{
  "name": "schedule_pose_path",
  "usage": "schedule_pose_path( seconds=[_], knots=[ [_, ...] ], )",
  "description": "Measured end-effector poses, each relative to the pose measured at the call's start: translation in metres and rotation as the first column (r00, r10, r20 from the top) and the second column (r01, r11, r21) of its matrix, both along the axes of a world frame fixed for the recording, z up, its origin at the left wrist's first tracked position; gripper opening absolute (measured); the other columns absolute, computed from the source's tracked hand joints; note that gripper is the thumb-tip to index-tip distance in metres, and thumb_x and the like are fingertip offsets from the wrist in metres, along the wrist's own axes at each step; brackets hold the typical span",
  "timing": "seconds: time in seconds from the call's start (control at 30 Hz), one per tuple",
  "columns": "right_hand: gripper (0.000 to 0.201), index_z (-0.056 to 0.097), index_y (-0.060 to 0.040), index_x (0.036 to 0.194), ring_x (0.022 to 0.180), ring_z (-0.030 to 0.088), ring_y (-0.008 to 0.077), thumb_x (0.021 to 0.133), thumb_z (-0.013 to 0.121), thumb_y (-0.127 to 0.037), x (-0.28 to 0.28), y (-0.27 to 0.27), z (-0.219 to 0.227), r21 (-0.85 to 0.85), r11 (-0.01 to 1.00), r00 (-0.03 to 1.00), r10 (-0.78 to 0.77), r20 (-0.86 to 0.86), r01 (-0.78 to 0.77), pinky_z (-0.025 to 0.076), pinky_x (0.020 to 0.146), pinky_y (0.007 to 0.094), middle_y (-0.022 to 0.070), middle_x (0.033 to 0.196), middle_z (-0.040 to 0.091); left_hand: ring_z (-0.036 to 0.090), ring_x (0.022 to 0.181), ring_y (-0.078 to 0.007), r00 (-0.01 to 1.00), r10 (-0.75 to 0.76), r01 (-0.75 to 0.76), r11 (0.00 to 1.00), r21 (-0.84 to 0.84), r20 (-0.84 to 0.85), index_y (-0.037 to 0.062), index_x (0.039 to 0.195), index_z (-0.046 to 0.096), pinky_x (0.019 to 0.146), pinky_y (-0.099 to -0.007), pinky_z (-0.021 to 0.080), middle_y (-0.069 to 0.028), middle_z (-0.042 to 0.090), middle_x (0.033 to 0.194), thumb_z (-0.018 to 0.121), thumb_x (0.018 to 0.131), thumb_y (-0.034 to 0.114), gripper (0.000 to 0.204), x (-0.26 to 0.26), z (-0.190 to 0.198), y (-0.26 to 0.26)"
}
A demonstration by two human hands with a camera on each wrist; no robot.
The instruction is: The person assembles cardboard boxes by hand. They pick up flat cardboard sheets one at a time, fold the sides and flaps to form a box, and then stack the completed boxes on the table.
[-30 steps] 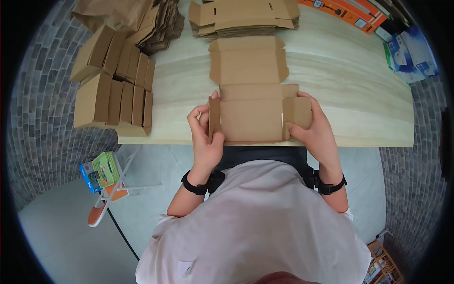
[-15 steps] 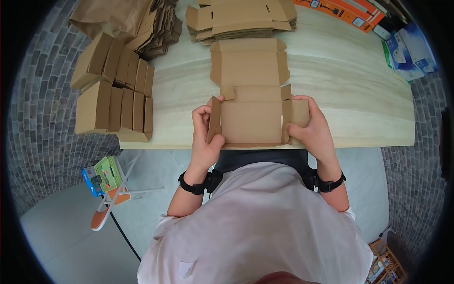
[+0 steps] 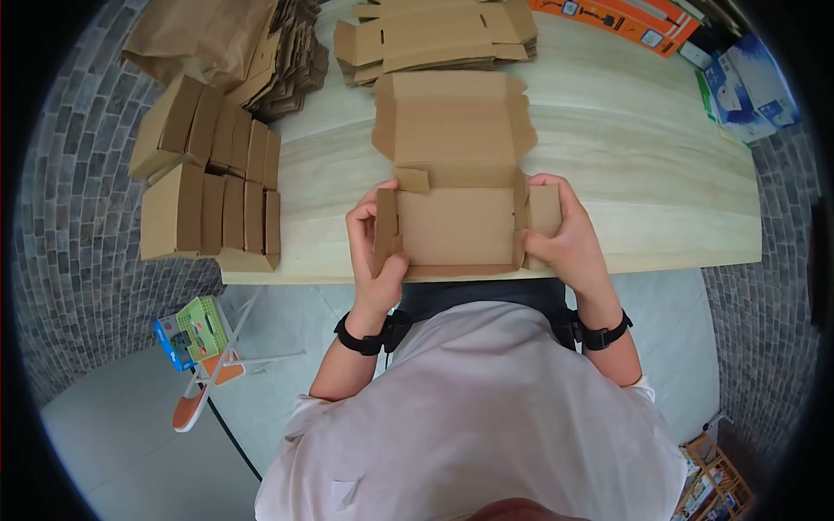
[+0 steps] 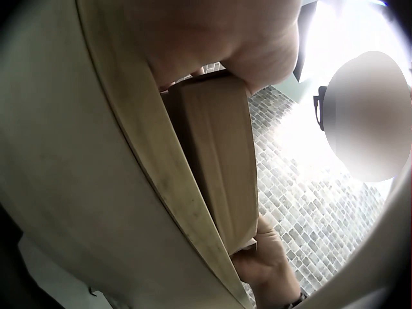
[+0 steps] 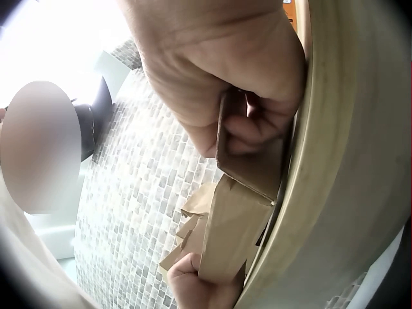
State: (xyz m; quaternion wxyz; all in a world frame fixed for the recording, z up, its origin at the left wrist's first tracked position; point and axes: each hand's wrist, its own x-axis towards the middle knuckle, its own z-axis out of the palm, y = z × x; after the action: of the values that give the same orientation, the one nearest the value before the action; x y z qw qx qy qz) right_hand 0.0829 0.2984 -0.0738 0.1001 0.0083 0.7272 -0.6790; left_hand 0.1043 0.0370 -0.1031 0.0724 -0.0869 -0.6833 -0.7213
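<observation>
A half-folded brown cardboard box [image 3: 456, 221] lies at the table's near edge, its lid panel [image 3: 453, 117] spread flat away from the person. Its side walls and front wall stand up around the base. At the left wall, the left hand [image 3: 373, 252] pinches the cardboard, thumb inside and fingers behind. The right hand [image 3: 569, 243] grips the right wall, thumb pressed on its inner side near the front corner, and an outer flap [image 3: 546, 213] sticks out beneath that hand. A small tab [image 3: 413, 180] is folded inward at the back left corner. In the left wrist view the front wall [image 4: 219, 154] faces the camera.
Folded boxes [image 3: 178, 208] stand in two rows at the left of the table [image 3: 643, 174]. Behind them are a paper bag [image 3: 195, 39] and a stack of flat cardboard [image 3: 291, 65]. More flat blanks [image 3: 439, 39] lie at the back, with an orange box [image 3: 621, 22] and blue-white packs [image 3: 747, 91] at right.
The side walls and back strip have risen, and the small back tabs have turned inward. The outer right flap has narrowed in view. Both hands keep their hold on the box.
</observation>
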Motion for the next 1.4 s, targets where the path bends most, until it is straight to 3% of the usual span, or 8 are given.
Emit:
schedule_pose_path(
  seconds=[0.23,0.4,0.57,0.8,0.9,1.23,1.3,1.4],
  knots=[
    [0.056,0.049,-0.004,0.128,0.102,0.06,0.018,0.074,0.062,-0.003,0.004,-0.004,-0.001,0.023,1.0,1.0,-0.012,-0.002,0.012,0.049,0.09,0.0303,0.0089,0.112,0.062,0.035,0.141,-0.0341,0.996,0.072,-0.078,0.983,-0.168,-0.045,0.0033,0.126,0.031,0.118,-0.0465,0.023,-0.0276,0.035,0.148,0.042,0.071,-0.001,0.056,0.009,-0.004,0.003],
    [0.055,0.045,-0.0016,0.131,0.103,0.065,0.0316,0.078,0.061,-0.004,0.008,-0.005,0.005,0.181,0.981,0.994,-0.047,-0.102,0.065,0.05,0.09,0.0353,0.0203,0.111,0.064,0.04,0.139,-0.0376,0.991,0.043,-0.08,0.949,-0.306,-0.125,0.0019,0.13,0.033,0.118,-0.0466,0.028,-0.0288,0.037,0.147,0.041,0.072,-0.009,0.06,0.008,-0.002,0.01],
    [0.048,0.047,0.0006,0.13,0.103,0.065,0.0396,0.083,0.06,-0.004,0.012,-0.009,0.012,0.236,0.969,0.993,-0.055,-0.1,0.078,0.05,0.09,0.0391,0.0243,0.109,0.066,0.038,0.141,-0.0416,0.997,0.054,-0.078,0.741,-0.667,-0.057,0.0025,0.136,0.048,0.114,-0.0448,0.035,-0.0245,0.037,0.151,0.045,0.068,-0.012,0.069,0.009,0.017,0.016],
    [0.043,0.049,-0.0005,0.131,0.102,0.065,0.0412,0.089,0.055,0.0,0.017,-0.013,0.01,0.217,0.971,0.986,-0.069,-0.149,0.101,0.05,0.09,0.0398,0.0243,0.108,0.066,0.04,0.136,-0.0463,0.99,0.031,-0.124,0.646,-0.753,-0.137,0.0001,0.135,0.052,0.109,-0.0459,0.04,-0.0263,0.035,0.151,0.066,0.076,0.005,0.061,0.012,0.023,0.025],
    [0.043,0.049,-0.0017,0.131,0.106,0.063,0.0416,0.089,0.055,0.0,0.016,-0.014,0.018,0.226,0.971,0.995,-0.055,-0.088,0.074,0.049,0.092,0.0409,0.024,0.113,0.065,0.042,0.131,-0.0453,0.992,0.02,-0.112,0.599,-0.793,-0.125,-0.0014,0.131,0.054,0.107,-0.047,0.04,-0.0272,0.035,0.15,0.063,0.08,0.006,0.052,0.011,0.024,0.024],
    [0.048,0.047,-0.0025,0.133,0.118,0.056,0.0433,0.086,0.052,0.0,0.021,-0.015,0.019,0.371,0.928,0.989,0.012,-0.149,0.044,0.046,0.099,0.0443,0.0235,0.133,0.054,0.045,0.131,-0.0349,0.993,0.105,-0.11,0.7,-0.706,-0.051,0.002,0.131,0.051,0.11,-0.041,0.036,-0.023,0.037,0.152,0.036,0.081,-0.012,0.054,0.011,0.011,0.023],
    [0.05,0.045,-0.0024,0.135,0.12,0.055,0.043,0.085,0.053,-0.001,0.021,-0.013,0.019,0.389,0.921,0.988,0.03,-0.153,0.033,0.045,0.1,0.0443,0.0232,0.134,0.053,0.044,0.134,-0.0309,0.979,0.201,-0.165,0.894,-0.417,0.042,0.0021,0.135,0.043,0.113,-0.0396,0.034,-0.0202,0.039,0.151,0.034,0.078,-0.014,0.061,0.013,0.007,0.03],
    [0.053,0.044,-0.0029,0.137,0.121,0.054,0.0429,0.085,0.054,-0.002,0.02,-0.01,0.026,0.356,0.934,0.996,0.047,-0.078,-0.016,0.045,0.101,0.0437,0.0226,0.134,0.053,0.04,0.138,-0.0298,0.978,0.204,-0.155,0.849,-0.505,0.044,0.0024,0.137,0.038,0.117,-0.0408,0.029,-0.0191,0.039,0.15,0.033,0.075,-0.016,0.066,0.015,0.01,0.031]
  ],
)
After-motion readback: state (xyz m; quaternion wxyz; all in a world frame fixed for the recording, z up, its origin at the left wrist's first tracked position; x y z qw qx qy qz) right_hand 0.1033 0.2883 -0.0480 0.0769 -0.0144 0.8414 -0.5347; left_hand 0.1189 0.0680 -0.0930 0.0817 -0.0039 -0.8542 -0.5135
